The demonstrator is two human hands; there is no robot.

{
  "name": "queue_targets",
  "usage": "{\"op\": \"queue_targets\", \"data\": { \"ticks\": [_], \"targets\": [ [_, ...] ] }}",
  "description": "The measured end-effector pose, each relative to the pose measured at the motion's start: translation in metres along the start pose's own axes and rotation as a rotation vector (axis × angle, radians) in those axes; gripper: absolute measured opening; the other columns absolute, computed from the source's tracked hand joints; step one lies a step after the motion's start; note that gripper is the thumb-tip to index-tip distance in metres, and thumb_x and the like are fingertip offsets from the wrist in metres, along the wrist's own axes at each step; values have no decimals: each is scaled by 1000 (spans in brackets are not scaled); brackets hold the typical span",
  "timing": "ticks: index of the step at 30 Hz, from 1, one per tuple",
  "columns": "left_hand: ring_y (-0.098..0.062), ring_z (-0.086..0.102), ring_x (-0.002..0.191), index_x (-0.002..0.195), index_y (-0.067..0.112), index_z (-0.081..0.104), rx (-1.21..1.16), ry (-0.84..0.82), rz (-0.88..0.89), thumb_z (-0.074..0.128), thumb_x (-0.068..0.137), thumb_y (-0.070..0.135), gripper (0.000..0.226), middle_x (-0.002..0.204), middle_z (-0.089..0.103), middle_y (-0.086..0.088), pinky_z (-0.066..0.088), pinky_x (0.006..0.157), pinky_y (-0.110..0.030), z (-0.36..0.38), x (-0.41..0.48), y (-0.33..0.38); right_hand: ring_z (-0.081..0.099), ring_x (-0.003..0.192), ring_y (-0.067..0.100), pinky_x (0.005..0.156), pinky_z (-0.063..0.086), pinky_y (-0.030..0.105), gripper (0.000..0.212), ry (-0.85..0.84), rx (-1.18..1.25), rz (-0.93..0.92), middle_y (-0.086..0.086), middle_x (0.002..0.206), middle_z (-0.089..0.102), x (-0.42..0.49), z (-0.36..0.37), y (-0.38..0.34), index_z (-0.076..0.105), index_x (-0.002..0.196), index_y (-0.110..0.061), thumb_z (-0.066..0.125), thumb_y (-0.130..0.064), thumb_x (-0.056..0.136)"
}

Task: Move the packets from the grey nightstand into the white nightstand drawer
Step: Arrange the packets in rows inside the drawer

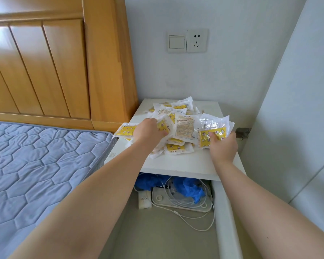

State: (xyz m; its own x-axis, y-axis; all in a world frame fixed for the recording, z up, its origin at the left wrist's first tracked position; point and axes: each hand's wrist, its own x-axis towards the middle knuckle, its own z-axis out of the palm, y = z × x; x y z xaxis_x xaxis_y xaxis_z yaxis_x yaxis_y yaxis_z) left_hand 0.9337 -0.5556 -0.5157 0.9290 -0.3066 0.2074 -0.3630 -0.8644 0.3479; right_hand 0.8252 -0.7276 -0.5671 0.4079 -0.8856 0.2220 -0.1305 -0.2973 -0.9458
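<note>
Both hands (pixel 150 130) grip crinkly packets (pixel 183 126) (yellow-and-clear).

I see the packets (pixel 178 126) in glossy, crinkled clear plastic with yellow printed panels, on a smooth matt white surface (pixel 185 165). The headboard (pixel 45 62) beside it is varnished wood with a soft sheen; the mattress (pixel 36 165) looks like quilted cloth.

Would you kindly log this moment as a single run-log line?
left hand: gripping packets in pile | right hand: holding yellow packet | drawer: open, no packets seen
</note>
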Motion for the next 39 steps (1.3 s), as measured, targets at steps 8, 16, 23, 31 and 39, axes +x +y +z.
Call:
{"op": "queue_targets", "data": {
  "ticks": [8,16,23,31,39],
  "targets": [
    [-13,63,77,106,18,59,-676,-55,-87,68,84,43,35,89,65,6,49,57,-26,-15,-51,-18,62,91,16,72,42,19,30,6,263,132,2,102,64,-18,-23,-10,58,109,-9,70,-17,82],
    [-11,67,82,102,23,62,-738,-452,-256,63,88,42,24,96,70,3,53,69,-23,35,-135,-74,66,81,-1,69,52,14,24,-235,347,-16,-11,89,67,-125,-55,-1,59,97,-28,72,-15,82],
    [-22,64,96,117,11,56,-439,-656,-485,46,98,44,40,110,65,-6,51,84,-31,95,-160,-123,63,82,17,69,51,30,20,-722,-317,36,-1,86,66,-158,-36,64,60,93,-17,72,-21,77],
    [-19,52,89,127,5,51,187,-934,-227,39,101,39,45,114,61,-9,43,79,-29,124,-171,-133,61,84,23,64,48,29,27,-1311,-1036,183,8,96,62,-174,1,92,59,102,-9,65,-30,87],
    [-20,59,87,112,14,59,708,-960,104,60,87,51,44,95,59,-2,45,71,-30,117,-175,-129,60,102,27,77,57,36,58,-1452,-1227,196,10,121,57,-195,-1,102,53,126,-7,64,-48,85]
  ]
}}
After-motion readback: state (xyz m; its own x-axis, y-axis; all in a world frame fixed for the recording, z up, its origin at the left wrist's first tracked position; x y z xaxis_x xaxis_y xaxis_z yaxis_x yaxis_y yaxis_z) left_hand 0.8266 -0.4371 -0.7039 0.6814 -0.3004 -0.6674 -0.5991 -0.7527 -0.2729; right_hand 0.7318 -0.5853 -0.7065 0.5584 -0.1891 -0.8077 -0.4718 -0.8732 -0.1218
